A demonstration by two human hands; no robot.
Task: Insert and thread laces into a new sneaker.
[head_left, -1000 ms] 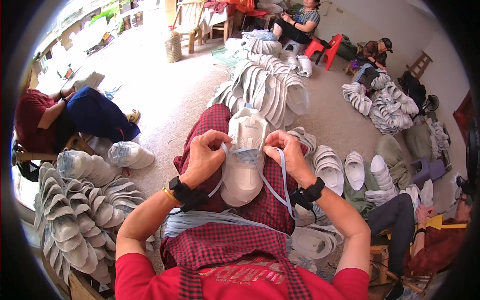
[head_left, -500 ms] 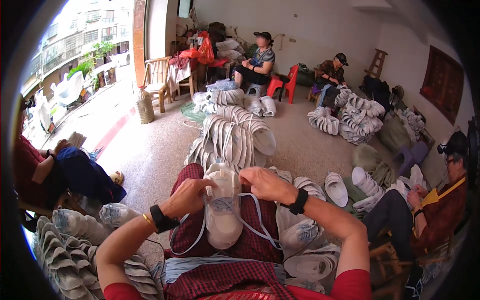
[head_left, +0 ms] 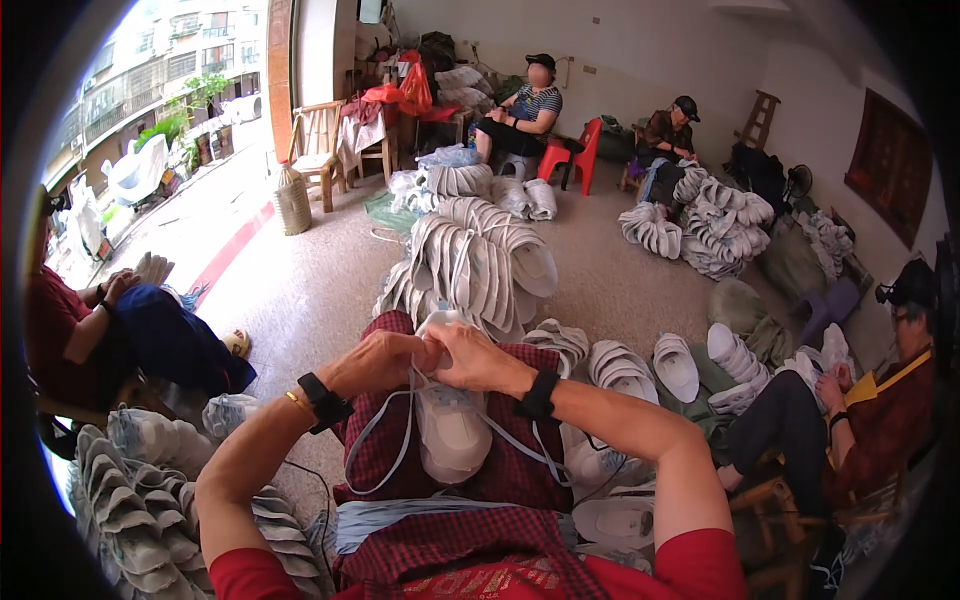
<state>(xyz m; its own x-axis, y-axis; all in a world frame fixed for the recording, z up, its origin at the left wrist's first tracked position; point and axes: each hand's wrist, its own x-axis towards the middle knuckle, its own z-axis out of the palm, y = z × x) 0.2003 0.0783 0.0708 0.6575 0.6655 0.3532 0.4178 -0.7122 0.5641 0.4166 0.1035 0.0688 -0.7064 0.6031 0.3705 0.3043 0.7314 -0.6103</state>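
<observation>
A white sneaker (head_left: 452,445) lies on my lap with its toe toward me, on a dark red checked cloth (head_left: 375,450). Pale blue shoelaces (head_left: 405,440) run from its front eyelets and loop down on both sides. My left hand (head_left: 385,360) is closed at the sneaker's tongue and collar, thumb and finger pinched. Against it, fingertips meeting, my right hand (head_left: 478,358) is closed too. Whatever sits between the right fingertips is hidden by the fingers. Both hands cover much of the sneaker's opening.
Nested rows of shoe uppers (head_left: 465,262) stand just ahead of my knees. More shoes flank me at left (head_left: 150,510) and right (head_left: 625,370). A co-worker sits close on my left (head_left: 75,330), another on my right (head_left: 880,400); two more sit farther back near a red chair (head_left: 575,155).
My hands were apart on either side of the sneaker's tongue; they have come together above it, the right one moving left. The sneaker's opening is now more covered.
</observation>
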